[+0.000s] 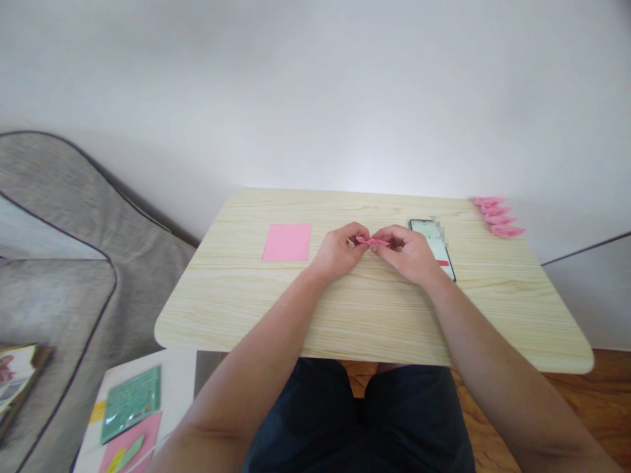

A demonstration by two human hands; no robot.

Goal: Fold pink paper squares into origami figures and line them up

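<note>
Both my hands meet over the middle of the wooden table (374, 322), pinching one small folded pink paper (373, 242) between them. The fingers of my left hand (341, 251) grip its left end. On the right end, my right hand (407, 253) has its thumb and fingertips closed; the fingers hide part of the folds. To the left lies a flat square of pink paper (286, 242). Partly behind my right hand is a phone (434, 240) with its screen lit. Several folded pink paper pieces (499, 215) sit in a row at the far right edge.
A white wall (315, 98) rises behind the table. On the left stands a grey sofa (142, 282) with a magazine (17, 381) on it. Below the table's left corner, a white surface (172, 368) bears a green packet (132, 401) and pink sheets (152, 427).
</note>
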